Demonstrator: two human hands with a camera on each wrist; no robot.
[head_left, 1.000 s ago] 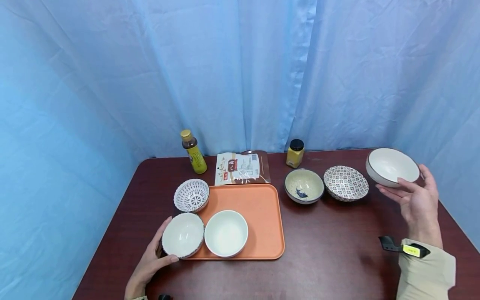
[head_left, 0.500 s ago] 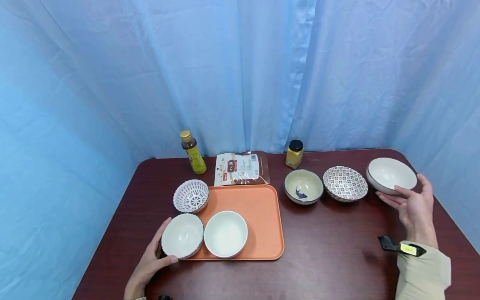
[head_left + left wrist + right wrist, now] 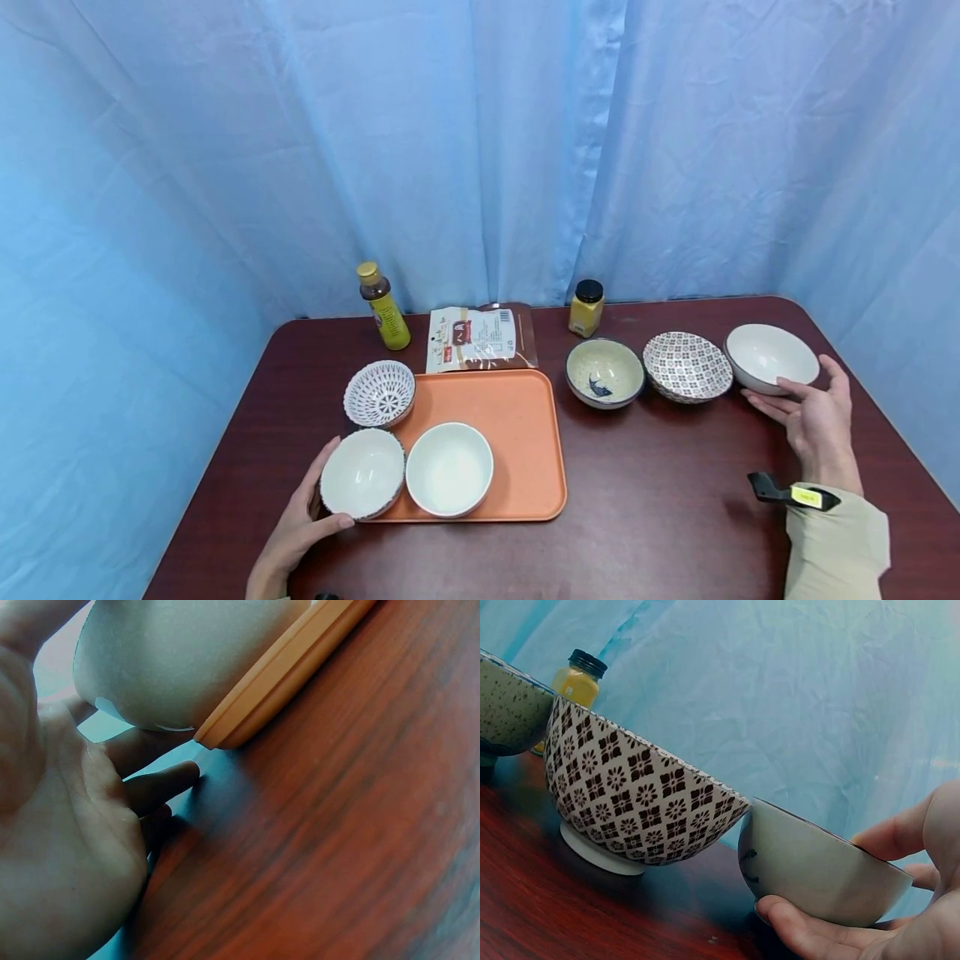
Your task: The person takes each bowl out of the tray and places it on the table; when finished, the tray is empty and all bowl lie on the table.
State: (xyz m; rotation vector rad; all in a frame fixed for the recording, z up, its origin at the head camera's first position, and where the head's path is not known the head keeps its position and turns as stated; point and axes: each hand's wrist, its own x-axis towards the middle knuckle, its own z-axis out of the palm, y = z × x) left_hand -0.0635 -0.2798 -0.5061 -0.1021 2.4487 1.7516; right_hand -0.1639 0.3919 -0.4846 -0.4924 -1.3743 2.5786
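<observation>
Right hand (image 3: 819, 417) gripping dark-rimmed white ceramic bowl (image 3: 768, 358), just right of floral ceramic bowl (image 3: 686, 367); left hand (image 3: 298, 522) gripping near-left white bowl (image 3: 363, 475).

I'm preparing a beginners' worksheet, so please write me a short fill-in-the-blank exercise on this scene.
1. The serving tray is colored ____.
2. The lid of the yellow jar is colored ____.
3. The person's ____ hand holds the white-lined bowl beside the diamond-and-flower-patterned bowl.

Missing words: orange; black; right.
</observation>
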